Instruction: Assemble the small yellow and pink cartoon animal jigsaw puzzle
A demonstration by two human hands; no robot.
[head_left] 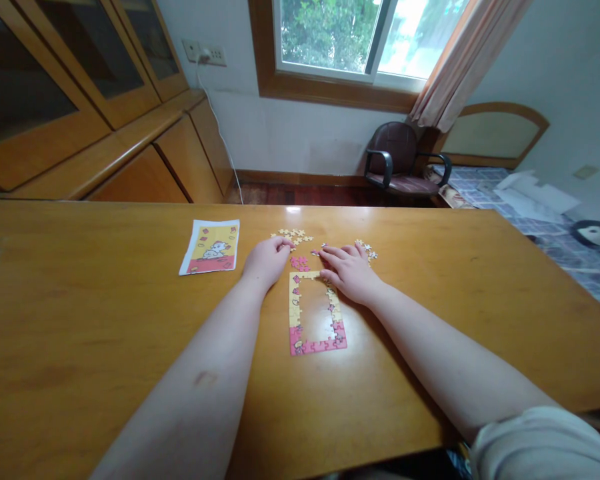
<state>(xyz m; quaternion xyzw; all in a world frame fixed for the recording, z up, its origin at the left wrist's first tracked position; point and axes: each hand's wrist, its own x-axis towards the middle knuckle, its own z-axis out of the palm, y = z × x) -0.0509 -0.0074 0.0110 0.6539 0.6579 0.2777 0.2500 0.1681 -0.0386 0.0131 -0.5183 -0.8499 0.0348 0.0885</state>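
Observation:
A jigsaw frame (318,347), yellow above and pink below, lies joined along its edges with a bare middle. Beyond its top left corner, my left hand (267,261) rests by the loose yellow puzzle pieces (300,235), its fingers curled together; whatever they hold is hidden. My right hand (353,273) lies over the frame's top right corner, fingers spread, its fingertips close to a few small loose pieces (315,253). Between the hands is a cluster of pink puzzle pieces (299,263). Pale pieces (373,255) lie just past my right hand.
A reference picture (213,248) of a white animal on yellow and pink lies left of my left hand. Everything sits on a wooden table (105,320). Beyond its far edge stand a cabinet (170,160), an office chair (397,157) and a bed (485,183).

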